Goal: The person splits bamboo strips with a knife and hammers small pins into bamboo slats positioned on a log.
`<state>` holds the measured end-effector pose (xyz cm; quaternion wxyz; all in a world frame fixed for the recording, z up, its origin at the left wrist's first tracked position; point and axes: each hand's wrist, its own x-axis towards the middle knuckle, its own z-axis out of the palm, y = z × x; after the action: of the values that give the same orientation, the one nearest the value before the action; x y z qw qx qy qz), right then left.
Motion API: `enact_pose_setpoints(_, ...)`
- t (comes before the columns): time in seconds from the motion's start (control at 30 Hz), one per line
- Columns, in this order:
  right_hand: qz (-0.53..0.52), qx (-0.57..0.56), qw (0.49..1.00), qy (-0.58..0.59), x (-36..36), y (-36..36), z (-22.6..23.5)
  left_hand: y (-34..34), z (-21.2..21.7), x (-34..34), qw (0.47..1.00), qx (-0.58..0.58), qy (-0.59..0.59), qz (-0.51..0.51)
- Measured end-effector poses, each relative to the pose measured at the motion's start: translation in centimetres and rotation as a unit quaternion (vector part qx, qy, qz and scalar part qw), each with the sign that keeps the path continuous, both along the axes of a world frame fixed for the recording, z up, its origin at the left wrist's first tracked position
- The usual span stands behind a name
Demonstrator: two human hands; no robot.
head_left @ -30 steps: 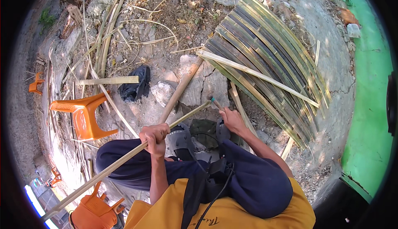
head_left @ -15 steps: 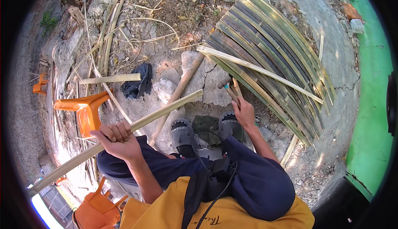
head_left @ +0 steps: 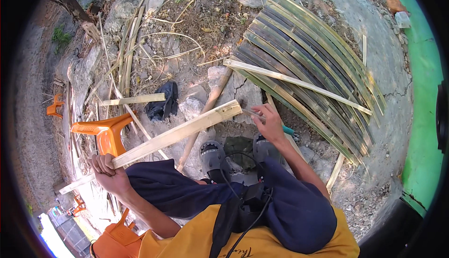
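While the left hand (head_left: 108, 170) is closed around the lower end of a long split bamboo strip (head_left: 180, 134), the strip runs up and to the right across the person's knee, ending at its cut tip just beside the right hand (head_left: 269, 123). That right hand is wrapped around a teal-handled blade (head_left: 262, 118) whose metal touches or nearly touches the tip, so the strip's long axis points from the left grip toward the right one. Underneath lies cracked ground (head_left: 243, 94), with a bundle of dark bamboo slats (head_left: 308, 61) toward its far right edge and an orange plastic stool (head_left: 105, 134) near its left.
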<state>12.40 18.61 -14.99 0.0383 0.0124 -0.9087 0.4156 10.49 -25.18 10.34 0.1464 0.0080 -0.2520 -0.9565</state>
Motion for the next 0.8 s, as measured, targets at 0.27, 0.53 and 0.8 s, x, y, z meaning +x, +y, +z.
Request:
enact_pose_setpoints(0.27,0.191,-0.668,0.707,-0.13,-3.4,-0.3,18.7,0.6,-0.9,-0.4,0.972,0.211,-0.046,-0.095)
enact_pose_setpoints(0.53,0.224,-0.698,0.662,-0.154,-2.5,0.0,21.8,0.4,-1.1,-0.5,0.98,0.182,-0.035,-0.077)
enact_pose_setpoints(0.8,0.222,-0.724,0.635,-0.151,-1.9,-0.1,20.9,1.0,-1.1,-0.6,0.975,0.201,-0.048,-0.081)
